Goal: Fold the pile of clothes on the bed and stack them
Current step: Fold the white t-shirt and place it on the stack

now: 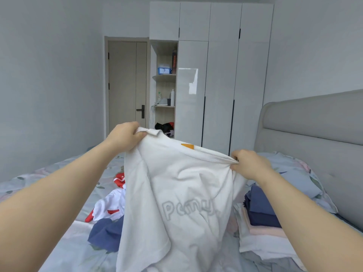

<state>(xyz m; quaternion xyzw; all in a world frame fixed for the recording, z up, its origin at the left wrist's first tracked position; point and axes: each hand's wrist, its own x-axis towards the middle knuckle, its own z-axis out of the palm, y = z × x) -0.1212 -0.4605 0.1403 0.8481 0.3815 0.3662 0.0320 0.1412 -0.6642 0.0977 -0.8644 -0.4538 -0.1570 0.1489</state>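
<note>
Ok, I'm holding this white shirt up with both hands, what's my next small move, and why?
Probably lay the white T-shirt with grey lettering flat on the floral bedsheet. Your left hand and right hand grip its top edge in mid-air, and it hangs creased, so it likely needs a flat surface before folding.

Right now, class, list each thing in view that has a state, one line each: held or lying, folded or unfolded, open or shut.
white T-shirt: unfolded, held up over the bed.
left hand: grips the shirt's upper edge.
right hand: pinches the opposite upper edge.
folded stack: folded, lying on the bed.
blue garment: unfolded, crumpled.
white and red garment: unfolded, crumpled.
door: shut.
wardrobe doors: shut.
</note>
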